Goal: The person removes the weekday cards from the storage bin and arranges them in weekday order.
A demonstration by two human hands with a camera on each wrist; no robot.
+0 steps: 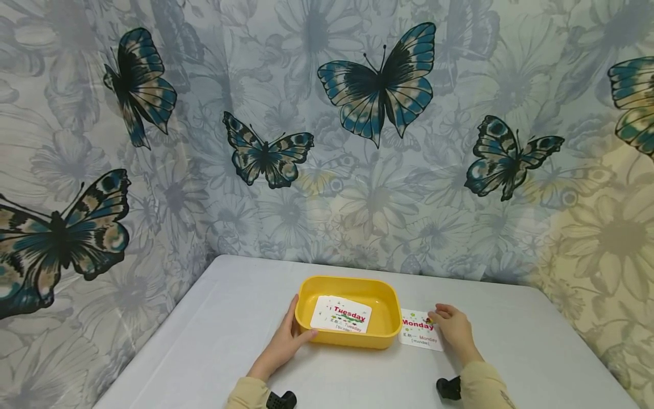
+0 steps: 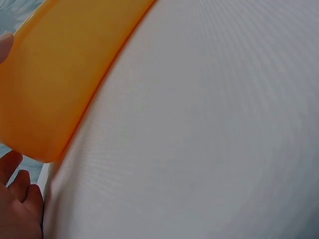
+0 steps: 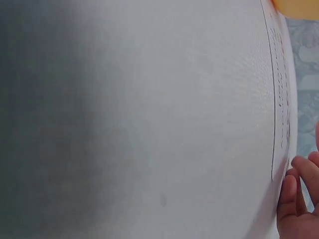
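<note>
A yellow plastic bin sits on the table, a white "Tuesday" card inside it. My left hand holds the bin's left end, its thumb along the front wall and its fingers around the left side. In the left wrist view the thumb is near the bin's wall. A white "Monday" card lies flat just right of the bin. My right hand is at that card's right edge, fingertips over its upper right part. The right wrist view shows the fingers loosely bent beside the card.
A white cloth covers the table. Behind it and to the left hang curtains printed with flowers and butterflies. Black straps or mounts are on both wrists, by the beige sleeves.
</note>
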